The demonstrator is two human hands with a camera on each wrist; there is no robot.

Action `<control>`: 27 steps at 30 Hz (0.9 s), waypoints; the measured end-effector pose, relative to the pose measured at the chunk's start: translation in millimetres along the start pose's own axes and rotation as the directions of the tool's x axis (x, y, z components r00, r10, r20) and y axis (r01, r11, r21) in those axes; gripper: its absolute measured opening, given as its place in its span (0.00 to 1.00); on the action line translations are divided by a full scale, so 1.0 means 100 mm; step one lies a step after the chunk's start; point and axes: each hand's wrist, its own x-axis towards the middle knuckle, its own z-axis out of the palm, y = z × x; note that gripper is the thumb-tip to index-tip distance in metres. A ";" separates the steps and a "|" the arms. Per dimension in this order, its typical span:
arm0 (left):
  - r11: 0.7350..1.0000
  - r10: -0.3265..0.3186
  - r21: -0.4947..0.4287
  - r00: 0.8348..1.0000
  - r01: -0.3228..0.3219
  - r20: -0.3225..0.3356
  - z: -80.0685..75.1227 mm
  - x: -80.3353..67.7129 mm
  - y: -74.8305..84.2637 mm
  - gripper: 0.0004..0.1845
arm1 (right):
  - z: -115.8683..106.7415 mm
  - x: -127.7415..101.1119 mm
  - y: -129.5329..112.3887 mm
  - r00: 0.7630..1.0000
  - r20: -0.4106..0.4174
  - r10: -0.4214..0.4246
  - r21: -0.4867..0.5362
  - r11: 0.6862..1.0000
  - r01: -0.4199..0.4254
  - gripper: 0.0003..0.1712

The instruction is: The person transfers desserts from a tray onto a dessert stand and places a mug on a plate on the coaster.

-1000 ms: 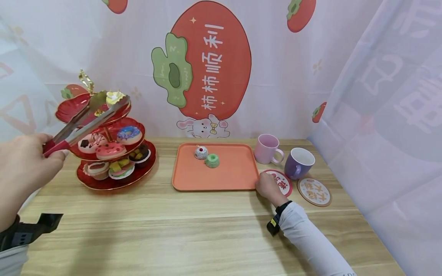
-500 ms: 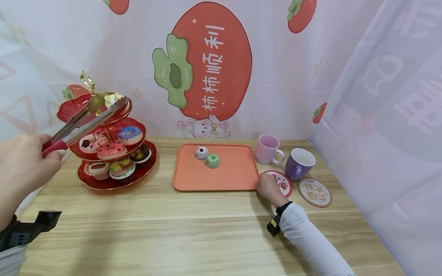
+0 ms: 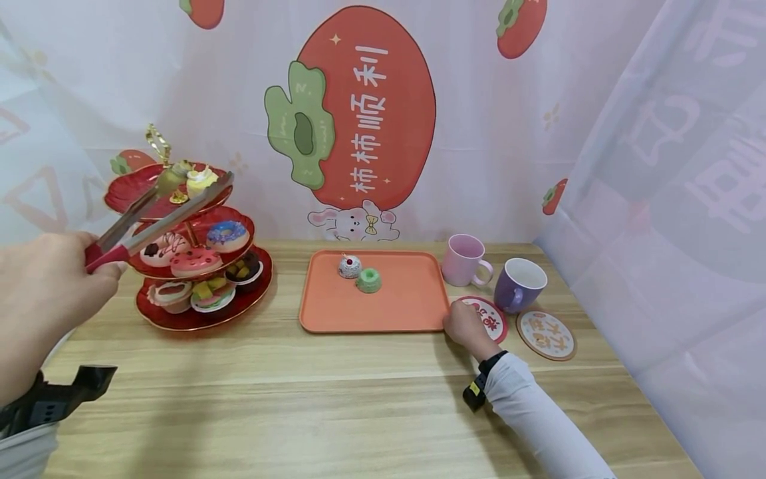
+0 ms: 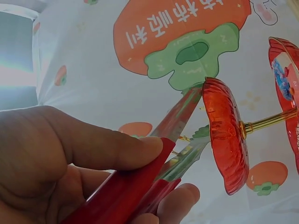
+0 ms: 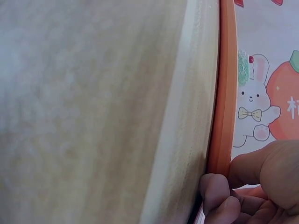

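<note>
My left hand (image 3: pixel 42 293) grips the red handles of metal tongs (image 3: pixel 161 206). Their tips reach over the top tier (image 3: pixel 128 193) of a three-tier red dessert stand (image 3: pixel 197 319), one on each side of a small yellow-topped cake (image 3: pixel 200 178). In the left wrist view my left hand (image 4: pixel 70 158) squeezes the tongs (image 4: pixel 140 186) beside the top plate (image 4: pixel 224 135). My right hand (image 3: pixel 463 326) rests at the near right corner of the orange tray (image 3: pixel 359 313). In the right wrist view my right hand (image 5: pixel 252 191) pinches the tray's rim (image 5: pixel 224 93).
A white cherry cake (image 3: pixel 349 265) and a green ring cake (image 3: pixel 368 279) sit on the tray. Right of it stand a pink mug (image 3: pixel 463 258) and a purple mug (image 3: pixel 518 283), with two round coasters (image 3: pixel 546 332) in front. Donuts and cakes fill the lower tiers.
The left hand and tongs have shifted slightly right at the top tier, and the yellow-topped cake now shows between the tips. The right hand has stayed at the tray corner.
</note>
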 end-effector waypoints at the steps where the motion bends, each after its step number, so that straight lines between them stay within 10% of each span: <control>1: 1.000 0.000 0.002 1.000 0.000 -0.001 0.00 0.00 0.00 0.16 | 0.00 0.00 0.00 1.000 0.003 0.001 -0.001 1.000 -0.001 0.07; 18: 1.000 0.003 -0.022 1.000 -0.004 -0.028 0.03 -0.06 0.04 0.21 | 0.00 0.01 0.01 1.000 0.007 0.007 0.015 1.000 -0.007 0.08; 27: 0.990 0.119 -0.070 0.993 -0.120 -0.008 0.08 -0.07 0.13 0.22 | 0.01 0.01 0.02 1.000 0.001 -0.005 0.013 1.000 0.005 0.08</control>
